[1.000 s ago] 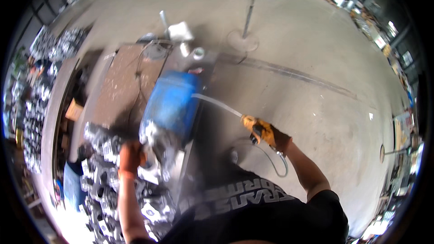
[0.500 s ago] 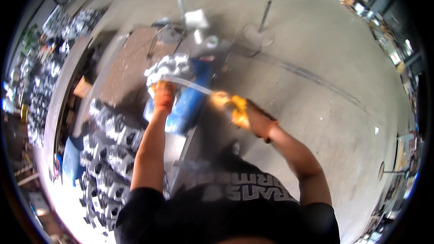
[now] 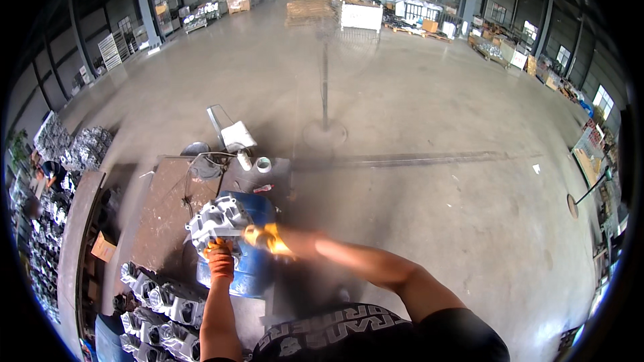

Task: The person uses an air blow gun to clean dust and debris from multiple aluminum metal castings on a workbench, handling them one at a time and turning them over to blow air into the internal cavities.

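Note:
A silver-grey metal casting (image 3: 221,214), with lugs and hollows, rests on a blue drum-shaped support (image 3: 249,278) at the work table. My left hand (image 3: 219,259), in an orange glove, is closed round the casting's near edge. My right hand (image 3: 268,239), in a yellow-orange glove, is blurred at the casting's right side. It is closed on the handle end of a long, thin, file-like metal tool (image 3: 233,232), whose blade lies across the casting. The handle itself is hidden in the glove.
Several similar castings (image 3: 168,308) are stacked at the near left. On the brown table (image 3: 157,228) are a cable, a white bottle (image 3: 244,160) and a tape roll (image 3: 263,165). A white chair (image 3: 238,136) stands beyond it. A round-based stand (image 3: 325,133) is farther off.
My right hand has come in left to the casting with the tool, which earlier stretched out between my hands. My left hand stays on the casting. The view has tilted up toward the hall.

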Motion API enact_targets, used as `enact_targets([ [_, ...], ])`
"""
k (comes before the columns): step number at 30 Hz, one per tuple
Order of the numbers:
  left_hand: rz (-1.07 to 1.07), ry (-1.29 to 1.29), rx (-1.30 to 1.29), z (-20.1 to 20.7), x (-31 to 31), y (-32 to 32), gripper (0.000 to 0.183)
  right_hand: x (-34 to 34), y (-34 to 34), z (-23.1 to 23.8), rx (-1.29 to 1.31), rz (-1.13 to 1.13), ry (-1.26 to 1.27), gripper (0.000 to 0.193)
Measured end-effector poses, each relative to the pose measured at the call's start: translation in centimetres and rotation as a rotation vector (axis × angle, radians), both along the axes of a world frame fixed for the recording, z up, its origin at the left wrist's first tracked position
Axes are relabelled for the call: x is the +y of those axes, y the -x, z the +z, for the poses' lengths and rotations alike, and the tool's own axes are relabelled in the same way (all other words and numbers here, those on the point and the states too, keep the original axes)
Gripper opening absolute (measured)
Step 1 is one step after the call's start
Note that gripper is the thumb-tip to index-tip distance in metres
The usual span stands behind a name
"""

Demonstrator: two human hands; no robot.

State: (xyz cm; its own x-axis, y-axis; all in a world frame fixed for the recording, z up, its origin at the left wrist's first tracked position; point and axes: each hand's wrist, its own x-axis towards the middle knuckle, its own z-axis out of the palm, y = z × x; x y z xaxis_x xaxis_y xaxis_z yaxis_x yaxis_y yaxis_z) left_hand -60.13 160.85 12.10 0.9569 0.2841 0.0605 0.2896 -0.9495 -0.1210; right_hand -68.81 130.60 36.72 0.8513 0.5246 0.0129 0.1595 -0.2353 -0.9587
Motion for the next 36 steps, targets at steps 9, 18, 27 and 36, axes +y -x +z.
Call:
enact_targets([
  [9,-0.041,0.09,-0.055,2.7,-0.5,-0.2,0.032,-5.0,0.2,-3.0,0.073,-0.004,-0.156,0.029],
  [18,-0.109,-0.051,-0.101,1.2,1.4,0.1,0.033,-4.8,2.9,2.3,0.133,-0.103,0.16,0.037],
  [27,-0.414,0.199,-0.364,3.6,1.0,1.0,0.028,-5.2,2.7,-1.9,-0.069,-0.457,0.576,0.032],
  [36,-0.098,0.541,-0.023,13.6,1.9,-4.7,0.035,-12.3,5.7,-5.6,0.517,-0.369,0.152,0.034],
])
